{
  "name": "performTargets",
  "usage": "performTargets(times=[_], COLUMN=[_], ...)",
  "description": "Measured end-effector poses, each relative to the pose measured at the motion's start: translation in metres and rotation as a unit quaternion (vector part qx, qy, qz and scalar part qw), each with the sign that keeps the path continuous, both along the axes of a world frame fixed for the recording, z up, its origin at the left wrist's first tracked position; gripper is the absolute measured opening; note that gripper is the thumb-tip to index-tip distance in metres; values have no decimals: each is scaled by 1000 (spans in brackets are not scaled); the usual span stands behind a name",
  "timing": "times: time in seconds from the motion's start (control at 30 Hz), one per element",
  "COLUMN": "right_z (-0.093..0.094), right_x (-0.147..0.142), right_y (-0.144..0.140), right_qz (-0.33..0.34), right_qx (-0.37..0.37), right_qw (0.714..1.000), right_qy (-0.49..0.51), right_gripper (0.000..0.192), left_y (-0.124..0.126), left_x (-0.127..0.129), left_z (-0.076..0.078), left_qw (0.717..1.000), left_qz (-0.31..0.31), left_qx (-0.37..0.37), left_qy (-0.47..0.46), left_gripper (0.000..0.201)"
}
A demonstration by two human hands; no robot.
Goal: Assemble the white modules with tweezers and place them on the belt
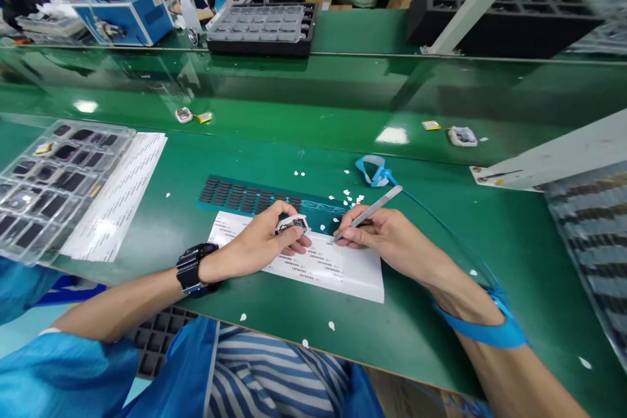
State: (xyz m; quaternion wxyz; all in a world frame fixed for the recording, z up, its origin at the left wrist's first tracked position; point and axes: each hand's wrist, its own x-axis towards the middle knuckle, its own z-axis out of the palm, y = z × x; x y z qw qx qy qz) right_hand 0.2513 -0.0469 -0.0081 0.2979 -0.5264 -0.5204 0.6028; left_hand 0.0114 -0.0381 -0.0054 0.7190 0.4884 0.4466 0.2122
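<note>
My left hand (259, 241) is closed around a small white electronic device casing (294, 225), its inner parts facing up. In my right hand (392, 235) I grip a pair of metal tweezers (377, 206), tips pointing down at a white sheet of printed adhesive strips (360, 277). The sheet lies under both hands. Just behind it is a teal backing sheet (313, 207) with rows of black adhesive pieces (240, 198). Several small white scraps (347, 194) are scattered near my right hand. Whether the tweezers hold a piece is too small to tell.
A clear compartment tray (29, 209) and another printed sheet (117, 199) lie at left. Two opened devices with yellow batteries, one left (184, 115) and one right (462, 136), sit farther back. A blue wrist strap (373, 173) with its cord lies right. A white post (553, 153) rises at right.
</note>
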Motion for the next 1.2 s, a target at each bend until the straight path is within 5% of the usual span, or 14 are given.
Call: performTargets(times=[0.53, 0.73, 0.97, 1.2], right_z=[1, 12, 11, 5], right_x=[5, 0, -46, -58], right_y=[3, 0, -23, -29], right_qz=[1, -89, -169, -228], right_qx=[-11, 8, 120, 155], right_qw=[999, 993, 974, 958], right_qy=[31, 71, 92, 83], right_gripper=[43, 43, 38, 35], left_y=[1, 3, 4, -2], left_x=[-1, 1, 5, 7], left_z=[1, 4, 6, 8], left_qw=[1000, 999, 979, 966], left_qz=[6, 12, 76, 64], left_qx=[-22, 10, -33, -76], left_qy=[-4, -51, -185, -237], left_gripper=[36, 38, 35, 32])
